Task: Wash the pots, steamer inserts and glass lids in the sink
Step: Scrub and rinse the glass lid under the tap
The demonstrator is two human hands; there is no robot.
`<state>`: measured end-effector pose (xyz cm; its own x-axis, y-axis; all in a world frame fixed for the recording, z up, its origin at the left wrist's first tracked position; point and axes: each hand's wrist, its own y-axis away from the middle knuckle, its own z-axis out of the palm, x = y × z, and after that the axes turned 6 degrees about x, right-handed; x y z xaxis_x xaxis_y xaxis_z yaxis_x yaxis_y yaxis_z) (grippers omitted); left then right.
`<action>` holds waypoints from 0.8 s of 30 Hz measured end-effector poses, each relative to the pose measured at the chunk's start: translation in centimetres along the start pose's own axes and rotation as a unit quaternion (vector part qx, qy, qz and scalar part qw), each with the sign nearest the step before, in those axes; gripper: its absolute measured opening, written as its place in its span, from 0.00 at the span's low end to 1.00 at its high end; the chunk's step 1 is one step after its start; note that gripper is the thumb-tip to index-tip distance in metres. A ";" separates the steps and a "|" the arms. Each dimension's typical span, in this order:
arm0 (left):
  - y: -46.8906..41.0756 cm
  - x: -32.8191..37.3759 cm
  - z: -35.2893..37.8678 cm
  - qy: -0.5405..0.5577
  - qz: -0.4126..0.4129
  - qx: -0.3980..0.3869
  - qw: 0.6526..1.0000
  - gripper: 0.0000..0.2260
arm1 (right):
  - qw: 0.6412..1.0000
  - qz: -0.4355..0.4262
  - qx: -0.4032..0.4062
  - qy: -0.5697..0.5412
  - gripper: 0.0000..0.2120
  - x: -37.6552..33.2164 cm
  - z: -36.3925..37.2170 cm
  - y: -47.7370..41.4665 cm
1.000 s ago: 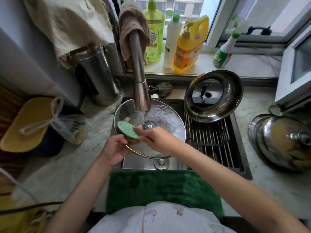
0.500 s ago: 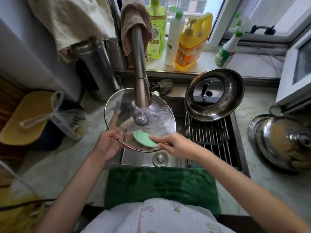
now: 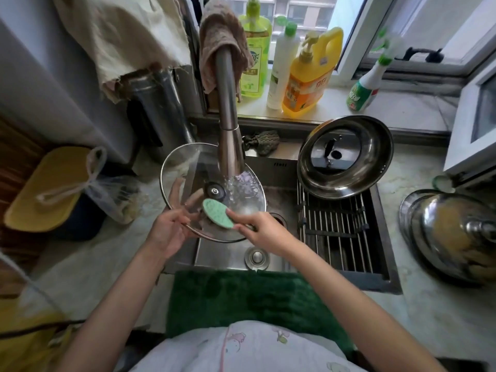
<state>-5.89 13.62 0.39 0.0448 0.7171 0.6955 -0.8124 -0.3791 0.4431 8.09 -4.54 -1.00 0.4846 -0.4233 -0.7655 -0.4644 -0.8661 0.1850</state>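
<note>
Under the running faucet (image 3: 228, 146), the right hand (image 3: 264, 232) pinches a green scrubber (image 3: 218, 213) against the glass lid (image 3: 213, 191), whose near-left rim the left hand (image 3: 167, 232) grips, tilted over the sink (image 3: 236, 256). Scrubbing is underway; next, probably, work around its knob and rinse.

Home kitchen: steel sink (image 3: 381, 280) sitting in a marble worktop (image 3: 429, 318), tap (image 3: 228, 124) running, detergent bottles (image 3: 308, 76) standing on the windowsill (image 3: 402, 114).
</note>
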 end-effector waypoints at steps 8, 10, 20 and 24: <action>1.4 1.1 -1.4 -0.053 0.040 0.017 0.998 0.44 | 0.951 0.236 0.153 -0.124 0.25 6.5 -2.8 -0.2; 1.6 1.2 -1.0 -0.052 0.056 0.005 0.997 0.44 | 0.875 0.308 0.159 -0.338 0.23 6.1 -2.7 -0.8; 1.3 1.4 -0.4 -0.034 0.060 -0.089 0.994 0.50 | 0.702 0.264 0.075 -0.657 0.26 3.4 0.7 -2.3; 0.6 1.3 -0.2 -0.053 0.053 -0.067 0.995 0.45 | 0.623 0.234 0.050 -0.745 0.20 2.4 0.7 -2.5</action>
<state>-6.44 14.40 1.48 0.0096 0.6092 0.7929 -0.8856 -0.3630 0.2896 9.93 -3.21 -3.75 -0.9121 0.1580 -0.3783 -0.3767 -0.6873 0.6211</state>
